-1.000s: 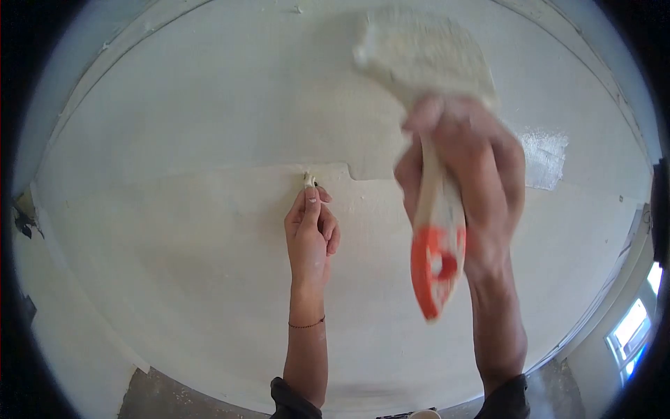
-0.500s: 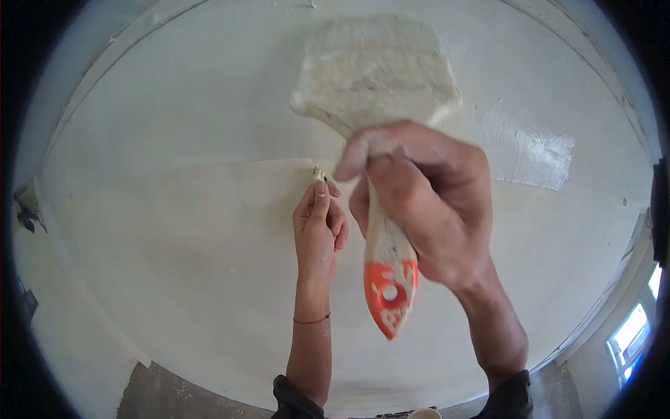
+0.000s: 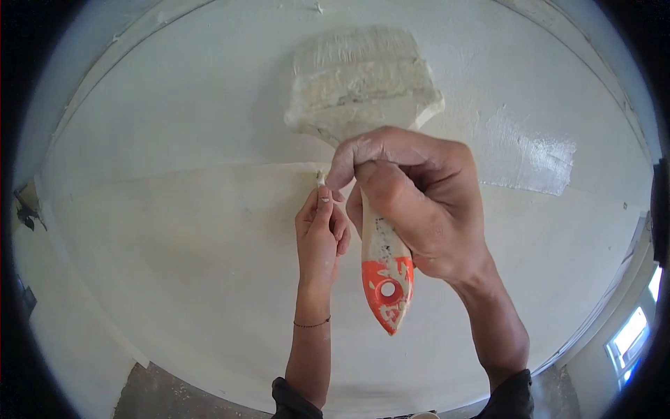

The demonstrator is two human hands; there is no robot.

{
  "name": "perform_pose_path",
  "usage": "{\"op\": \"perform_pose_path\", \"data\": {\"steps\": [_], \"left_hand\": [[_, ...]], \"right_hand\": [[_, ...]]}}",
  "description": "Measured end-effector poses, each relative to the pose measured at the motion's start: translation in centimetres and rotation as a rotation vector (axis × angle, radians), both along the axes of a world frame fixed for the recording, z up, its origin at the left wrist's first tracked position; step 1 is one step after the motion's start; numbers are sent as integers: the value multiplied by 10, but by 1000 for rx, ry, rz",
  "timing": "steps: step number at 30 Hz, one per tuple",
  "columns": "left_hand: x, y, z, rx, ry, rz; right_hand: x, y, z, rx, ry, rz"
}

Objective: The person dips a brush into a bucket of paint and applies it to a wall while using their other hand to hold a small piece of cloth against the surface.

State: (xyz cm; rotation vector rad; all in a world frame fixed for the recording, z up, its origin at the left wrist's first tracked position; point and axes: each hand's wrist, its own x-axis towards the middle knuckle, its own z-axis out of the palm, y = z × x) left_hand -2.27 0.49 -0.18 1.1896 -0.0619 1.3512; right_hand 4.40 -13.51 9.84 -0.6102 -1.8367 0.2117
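A wide paintbrush (image 3: 363, 84), its bristles and head caked in off-white paint or paste, is gripped by my right hand (image 3: 426, 202) around the handle. The handle's orange-red end, with a hanging hole, points down. Behind and to the left, my left hand (image 3: 321, 227) pinches a small whitish stub (image 3: 321, 177) between thumb and fingertips, close to the pale wall (image 3: 188, 230); what the stub is I cannot tell. Whitish smears mark the left thumb and the right hand's fingers. The brush head overlaps the wall above the left hand.
A glossy wet patch (image 3: 551, 164) lies on the wall at right. One horizontal seam (image 3: 230, 165) runs left from the left hand. Grey floor (image 3: 174, 394) shows at the bottom, a bright window (image 3: 630, 332) at lower right, and dark wires (image 3: 28, 216) at far left.
The brush and right hand have shifted slightly left, with the brush head a little lower. My left hand keeps its pinch in nearly the same spot.
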Motion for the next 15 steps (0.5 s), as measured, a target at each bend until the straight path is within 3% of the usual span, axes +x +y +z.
{"op": "perform_pose_path", "data": {"steps": [5,8,15], "left_hand": [[10,-2,-1,-45,-41,66],[6,-7,1,-78,-66,59],[-3,0,2,-1,16,38]], "right_hand": [[-3,11,28,130,-32,-85],[1,16,28,79,-41,-169],[-9,-7,16,88,33,-87]]}}
